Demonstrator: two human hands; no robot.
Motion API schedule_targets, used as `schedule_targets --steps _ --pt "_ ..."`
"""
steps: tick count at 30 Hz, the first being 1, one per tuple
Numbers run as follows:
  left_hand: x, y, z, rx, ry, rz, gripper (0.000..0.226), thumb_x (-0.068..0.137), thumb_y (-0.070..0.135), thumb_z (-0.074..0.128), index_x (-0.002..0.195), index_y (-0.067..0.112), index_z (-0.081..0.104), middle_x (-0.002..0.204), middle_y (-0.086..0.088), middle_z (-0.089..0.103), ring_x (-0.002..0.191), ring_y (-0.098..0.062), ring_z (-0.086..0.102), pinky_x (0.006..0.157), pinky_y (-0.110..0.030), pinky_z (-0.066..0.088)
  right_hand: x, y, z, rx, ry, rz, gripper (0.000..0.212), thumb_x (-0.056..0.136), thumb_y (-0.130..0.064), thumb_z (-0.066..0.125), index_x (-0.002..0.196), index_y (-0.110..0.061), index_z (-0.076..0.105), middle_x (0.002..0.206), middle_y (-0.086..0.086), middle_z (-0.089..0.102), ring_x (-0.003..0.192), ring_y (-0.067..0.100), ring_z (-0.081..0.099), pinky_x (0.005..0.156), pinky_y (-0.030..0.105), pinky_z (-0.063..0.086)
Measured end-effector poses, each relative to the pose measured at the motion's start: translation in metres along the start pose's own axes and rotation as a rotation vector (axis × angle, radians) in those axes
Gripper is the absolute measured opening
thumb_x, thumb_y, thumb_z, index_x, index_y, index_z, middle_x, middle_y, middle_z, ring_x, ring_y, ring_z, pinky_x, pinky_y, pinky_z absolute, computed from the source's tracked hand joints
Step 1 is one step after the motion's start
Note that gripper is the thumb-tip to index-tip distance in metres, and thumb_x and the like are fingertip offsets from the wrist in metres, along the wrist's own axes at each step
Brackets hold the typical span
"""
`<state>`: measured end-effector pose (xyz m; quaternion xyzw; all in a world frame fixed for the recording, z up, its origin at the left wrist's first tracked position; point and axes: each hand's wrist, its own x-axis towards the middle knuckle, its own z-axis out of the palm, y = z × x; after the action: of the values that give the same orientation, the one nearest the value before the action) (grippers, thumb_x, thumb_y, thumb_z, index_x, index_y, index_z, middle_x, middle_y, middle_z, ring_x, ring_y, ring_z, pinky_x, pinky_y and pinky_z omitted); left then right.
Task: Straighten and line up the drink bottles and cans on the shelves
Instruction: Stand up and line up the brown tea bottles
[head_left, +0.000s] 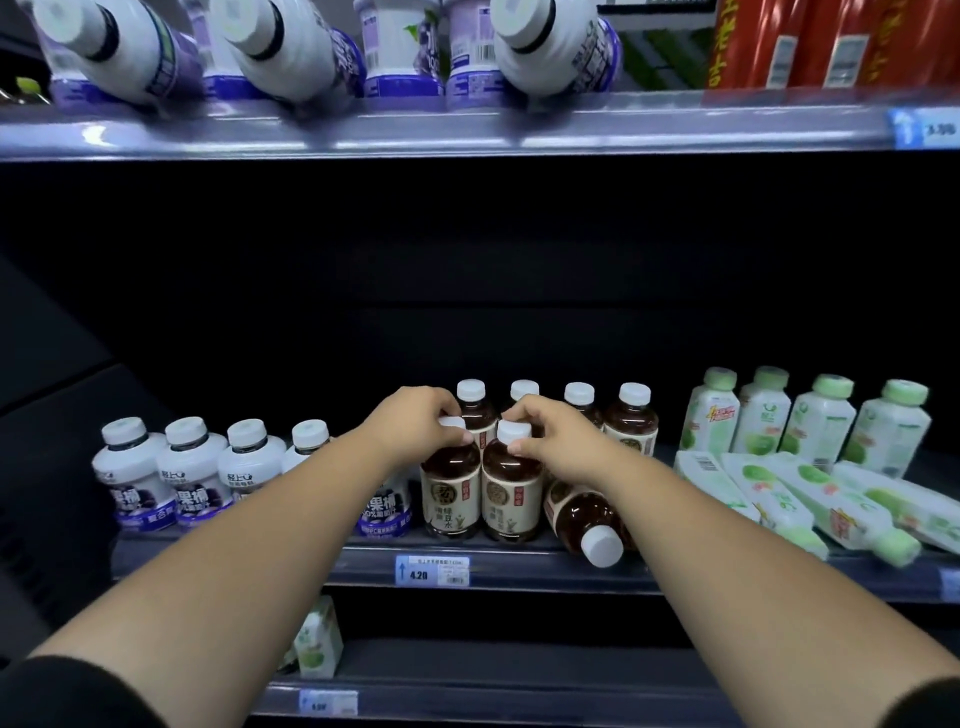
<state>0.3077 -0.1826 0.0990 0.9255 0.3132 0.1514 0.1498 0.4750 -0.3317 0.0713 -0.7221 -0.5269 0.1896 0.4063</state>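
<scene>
Your left forearm (249, 535) rises from the lower left of the frame, your right forearm (691, 530) from the lower right; both are bare, with dark sleeves (67, 696) at the bottom corners. The hands meet at frame centre. Your left hand (415, 423) curls over one bottle cap (451, 422); your right hand (550, 436) pinches the adjacent cap (514, 432), knuckles up.
</scene>
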Motion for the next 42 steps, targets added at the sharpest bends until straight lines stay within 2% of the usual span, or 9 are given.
schedule_targets --steps 14,20,22,25,28,32,34,38,42 --pt "0.009 0.011 0.005 0.089 0.004 0.025 0.041 0.08 0.059 0.069 0.104 0.026 0.066 0.096 0.008 0.066 0.09 -0.013 0.062 0.075 -0.032 0.052 0.011 0.005 -0.032 0.155 -0.221 0.077 0.035 0.093 -0.001 0.062 0.117 -0.026 0.064 0.112 0.002 0.072 0.105 0.018 0.069 0.095 0.036 0.053" --pt "0.012 0.015 0.006 0.063 -0.033 0.065 0.043 0.077 0.059 0.072 0.105 0.027 0.068 0.099 0.007 0.067 0.09 -0.011 0.061 0.077 -0.032 0.053 0.001 0.016 -0.031 0.166 -0.168 0.076 0.039 0.092 -0.006 0.066 0.119 -0.034 0.065 0.11 -0.004 0.073 0.107 0.013 0.068 0.1 0.04 0.052" --pt "0.01 0.015 0.006 0.063 -0.062 0.059 0.051 0.075 0.062 0.073 0.112 0.028 0.065 0.106 0.006 0.065 0.094 -0.012 0.06 0.079 -0.031 0.052 -0.005 0.018 -0.031 0.166 -0.148 0.069 0.048 0.087 -0.01 0.073 0.126 -0.037 0.062 0.122 -0.009 0.069 0.117 0.007 0.062 0.106 0.041 0.047" --pt "-0.007 0.023 0.01 0.111 0.134 0.157 0.06 0.076 0.063 0.07 0.123 0.028 0.061 0.118 0.006 0.059 0.109 -0.015 0.055 0.089 -0.034 0.049 -0.029 0.022 -0.037 0.111 0.016 0.032 0.065 0.079 -0.022 0.082 0.136 -0.039 0.054 0.139 -0.012 0.056 0.131 0.003 0.049 0.112 0.04 0.042" --pt "-0.044 0.047 0.025 -0.097 0.318 0.264 0.036 0.081 0.051 0.07 0.109 0.029 0.065 0.105 0.013 0.061 0.097 -0.008 0.057 0.083 -0.03 0.049 -0.075 0.031 -0.045 0.138 0.335 0.0 0.049 0.082 -0.023 0.081 0.122 -0.041 0.061 0.125 -0.018 0.063 0.119 -0.002 0.056 0.104 0.029 0.046" --pt "-0.083 0.086 0.089 -0.758 0.115 0.091 0.014 0.081 0.028 0.079 0.082 0.025 0.065 0.077 0.011 0.065 0.071 -0.005 0.059 0.065 -0.02 0.047 -0.14 0.049 -0.028 0.232 0.854 0.097 0.033 0.087 -0.015 0.074 0.108 -0.038 0.063 0.114 -0.017 0.064 0.104 0.001 0.061 0.083 0.013 0.048" --pt "-0.093 0.104 0.124 -1.038 -0.009 -0.128 0.016 0.082 0.021 0.078 0.086 0.015 0.064 0.078 -0.002 0.066 0.073 -0.013 0.061 0.059 -0.026 0.051 -0.159 0.067 -0.011 0.285 1.051 0.189 0.032 0.089 -0.016 0.072 0.114 -0.031 0.061 0.12 -0.007 0.06 0.104 0.002 0.058 0.079 0.009 0.045" --pt "-0.108 0.139 0.162 -1.38 -0.191 -0.453 0.033 0.086 0.023 0.075 0.107 0.008 0.054 0.1 -0.012 0.062 0.088 -0.021 0.064 0.067 -0.039 0.059 -0.167 0.097 0.022 0.335 1.11 0.376 0.051 0.086 -0.023 0.076 0.131 -0.025 0.053 0.128 0.0 0.051 0.11 0.015 0.055 0.089 0.026 0.042" --pt "-0.1 0.162 0.177 -1.634 -0.174 -0.617 0.044 0.086 0.025 0.076 0.115 0.004 0.049 0.113 -0.014 0.064 0.104 -0.027 0.064 0.083 -0.049 0.059 -0.158 0.105 0.028 0.57 1.045 0.296 0.04 0.088 -0.019 0.075 0.115 -0.038 0.053 0.116 -0.005 0.066 0.099 0.002 0.066 0.081 0.019 0.05"
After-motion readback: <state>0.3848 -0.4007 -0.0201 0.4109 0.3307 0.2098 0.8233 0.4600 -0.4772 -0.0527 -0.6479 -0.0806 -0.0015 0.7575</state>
